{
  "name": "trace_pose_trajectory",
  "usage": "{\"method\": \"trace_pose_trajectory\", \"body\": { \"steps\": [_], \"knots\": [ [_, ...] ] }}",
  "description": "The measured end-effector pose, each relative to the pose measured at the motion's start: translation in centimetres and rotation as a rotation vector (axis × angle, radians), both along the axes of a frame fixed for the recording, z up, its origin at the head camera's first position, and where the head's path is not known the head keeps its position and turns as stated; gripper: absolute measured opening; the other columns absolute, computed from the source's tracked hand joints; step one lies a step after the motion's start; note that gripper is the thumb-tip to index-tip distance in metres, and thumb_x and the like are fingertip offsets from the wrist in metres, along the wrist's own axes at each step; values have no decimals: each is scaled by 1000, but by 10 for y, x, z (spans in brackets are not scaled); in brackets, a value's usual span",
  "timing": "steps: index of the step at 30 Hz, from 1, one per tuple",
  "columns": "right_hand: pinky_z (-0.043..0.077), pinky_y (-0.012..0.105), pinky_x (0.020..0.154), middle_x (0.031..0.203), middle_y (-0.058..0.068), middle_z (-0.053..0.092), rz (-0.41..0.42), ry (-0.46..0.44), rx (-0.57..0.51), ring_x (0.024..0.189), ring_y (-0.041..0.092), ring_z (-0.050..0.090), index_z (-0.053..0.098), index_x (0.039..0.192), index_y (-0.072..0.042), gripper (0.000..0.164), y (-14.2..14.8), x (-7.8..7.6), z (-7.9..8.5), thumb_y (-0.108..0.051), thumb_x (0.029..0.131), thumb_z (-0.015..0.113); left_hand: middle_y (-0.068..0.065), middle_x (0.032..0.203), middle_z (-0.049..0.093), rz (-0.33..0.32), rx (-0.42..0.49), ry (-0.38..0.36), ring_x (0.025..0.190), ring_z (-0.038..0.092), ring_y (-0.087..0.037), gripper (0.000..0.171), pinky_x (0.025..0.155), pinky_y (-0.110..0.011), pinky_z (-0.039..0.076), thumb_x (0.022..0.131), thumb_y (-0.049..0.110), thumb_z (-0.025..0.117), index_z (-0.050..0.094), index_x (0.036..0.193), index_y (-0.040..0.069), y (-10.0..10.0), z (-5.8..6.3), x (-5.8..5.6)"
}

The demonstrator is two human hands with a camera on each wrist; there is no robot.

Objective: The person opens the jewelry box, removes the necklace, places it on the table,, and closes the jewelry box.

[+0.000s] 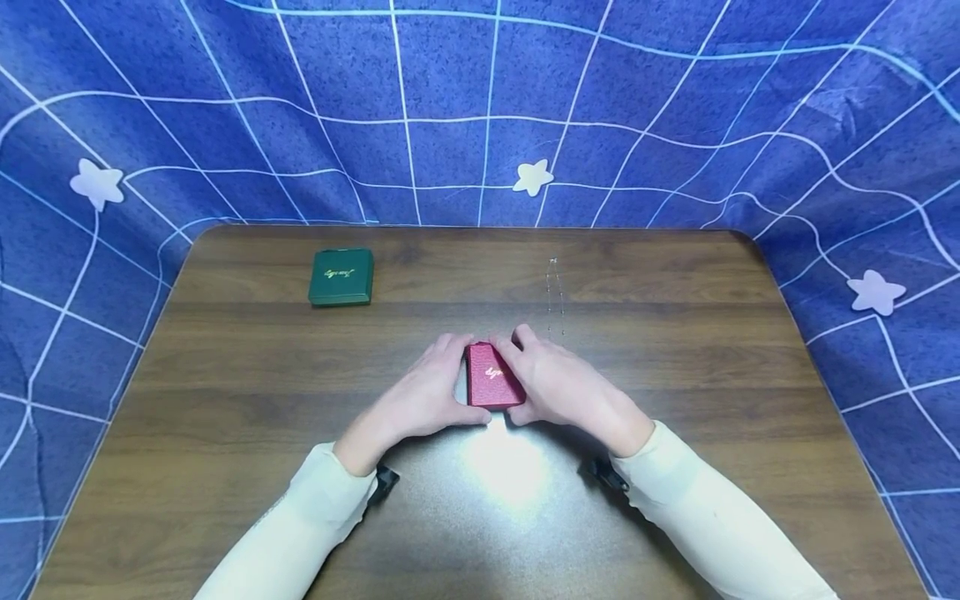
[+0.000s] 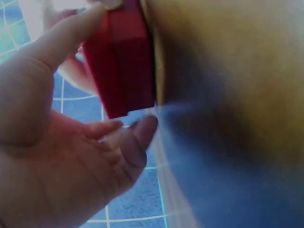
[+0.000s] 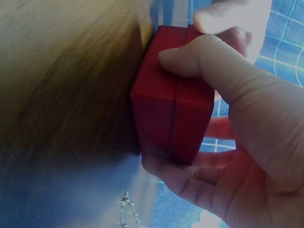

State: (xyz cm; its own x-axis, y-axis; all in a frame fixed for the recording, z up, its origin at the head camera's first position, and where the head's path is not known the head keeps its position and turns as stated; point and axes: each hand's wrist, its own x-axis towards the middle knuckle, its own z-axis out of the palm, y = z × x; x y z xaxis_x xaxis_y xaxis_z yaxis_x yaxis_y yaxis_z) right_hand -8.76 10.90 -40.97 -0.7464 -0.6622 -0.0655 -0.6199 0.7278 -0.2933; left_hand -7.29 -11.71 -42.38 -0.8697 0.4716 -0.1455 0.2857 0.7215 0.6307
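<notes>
A small red jewelry box (image 1: 489, 379) with gold lettering stands on the wooden table, its lid down. My right hand (image 1: 558, 379) grips it from the right; in the right wrist view the thumb (image 3: 183, 61) presses the front side while fingers reach round behind. From the left, my left hand (image 1: 431, 387) holds the box, thumb at the front edge and index finger near the back corner. The left wrist view shows the red box (image 2: 128, 61) by the left thumb, with the lower fingers curled apart from it. A thin silver chain (image 1: 555, 292) lies beyond my right hand.
A closed green jewelry box (image 1: 341, 277) with gold lettering sits at the back left of the table (image 1: 262, 400). Blue cloth (image 1: 450, 83) with white lines and star shapes surrounds the table. Bright light reflects from the tabletop before the red box.
</notes>
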Motion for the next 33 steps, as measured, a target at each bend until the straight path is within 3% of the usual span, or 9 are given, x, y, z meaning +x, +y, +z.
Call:
{"method": "trace_pose_trajectory", "body": {
  "steps": [6,9,13,21,33],
  "knots": [
    [58,36,80,114,8,52,-21,-75,-28,85,18,60,51,145,-4,95,4,-1,-1,-36,70,100,-12,142,54,-17,23,-14,130,53,-28,93,113,-49,45,78,30,96,46,152,3,-2,4,-2],
    [58,41,91,120,9,55,-38,-101,-30,96,21,62,48,149,-1,105,10,-1,2,-44,69,100,-11,140,54,-18,7,-13,127,54,-27,93,112,-49,45,78,31,96,47,152,3,-2,2,-2],
    [55,44,99,126,11,57,-34,-71,-27,105,24,62,47,151,2,110,19,-1,4,-46,68,101,-12,139,55,-15,2,-13,127,54,-28,93,112,-49,45,78,31,96,46,152,2,-1,1,-2],
    [52,45,105,128,11,58,-7,-46,-46,112,26,63,52,148,1,98,27,-3,0,-40,73,99,-13,140,55,-16,-7,-4,129,54,-28,95,114,-49,44,77,31,96,46,153,1,-1,3,-3],
    [51,46,107,130,11,60,-5,-21,-55,116,26,62,53,148,1,99,29,-3,-6,-42,71,100,-12,142,53,-34,-17,10,131,53,-28,93,115,-48,42,78,30,96,48,152,1,-1,1,-3]
  ]
}}
